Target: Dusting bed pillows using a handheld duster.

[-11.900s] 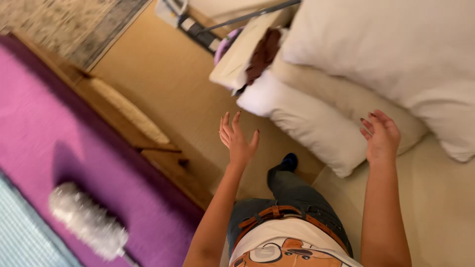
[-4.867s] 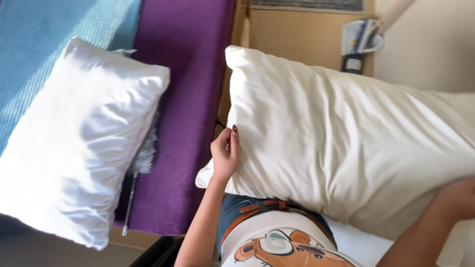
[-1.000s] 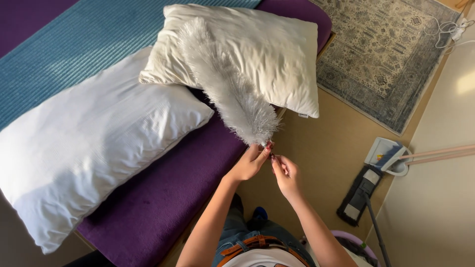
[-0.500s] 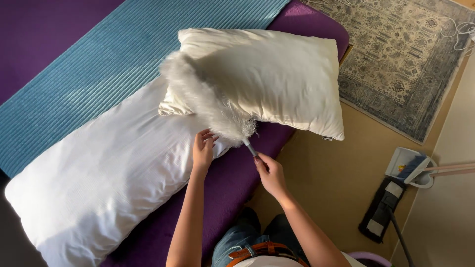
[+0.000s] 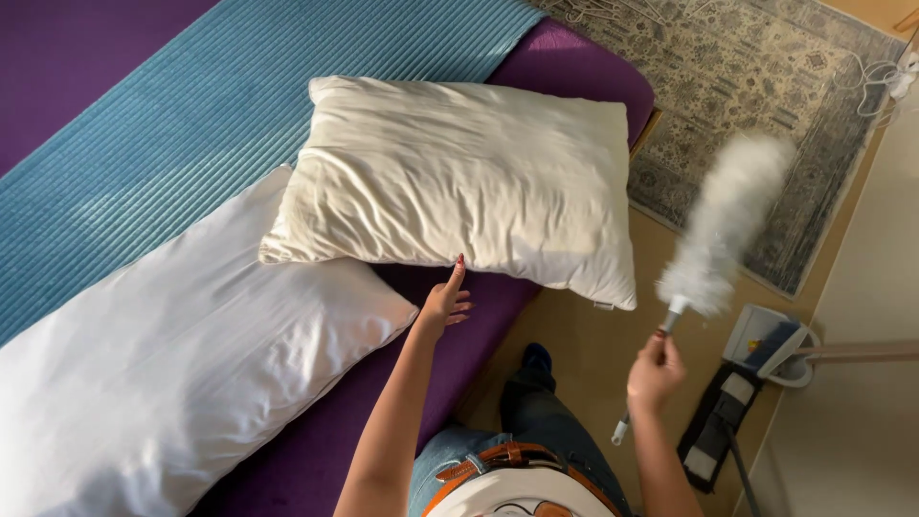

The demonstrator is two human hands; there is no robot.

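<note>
Over the purple bed (image 5: 287, 460) my left hand (image 5: 442, 304) opens flat at the soft cream pillow's (image 5: 459, 182) edge while my right hand (image 5: 654, 373) clamps the light, fluffy duster's (image 5: 723, 225) thin handle.

feather duster (image 5: 725, 222) swung off cream pillow (image 5: 459, 177), left hand (image 5: 442, 304) at its edge

Bare arms, red-painted nails, blue jeans, an orange-brown belt and a white top.
</note>
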